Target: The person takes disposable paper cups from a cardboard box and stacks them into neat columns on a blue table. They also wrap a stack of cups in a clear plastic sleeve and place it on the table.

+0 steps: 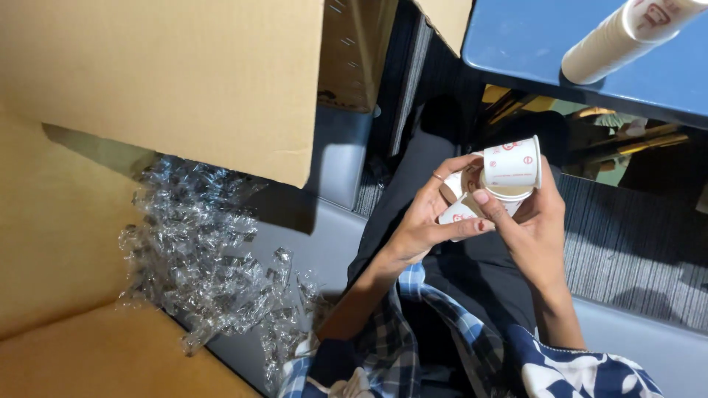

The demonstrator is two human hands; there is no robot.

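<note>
Both of my hands meet above my lap, holding small white paper cups with red print. My right hand [532, 225] grips a short stack of cups [512, 168] lying sideways, its open mouth turned toward me. My left hand [431, 217] pinches another cup [459, 214] at the near end of that stack, thumb and fingers on its rim. A ring shows on one finger of the left hand. The cups partly hide each other, so their number is unclear.
A large open cardboard box [169, 81] fills the left side, with crumpled clear plastic wrap [199, 258] spilling from it. A long sleeve of stacked white cups [619, 37] lies on a blue table [516, 37] at upper right. Grey seat and ribbed floor lie below.
</note>
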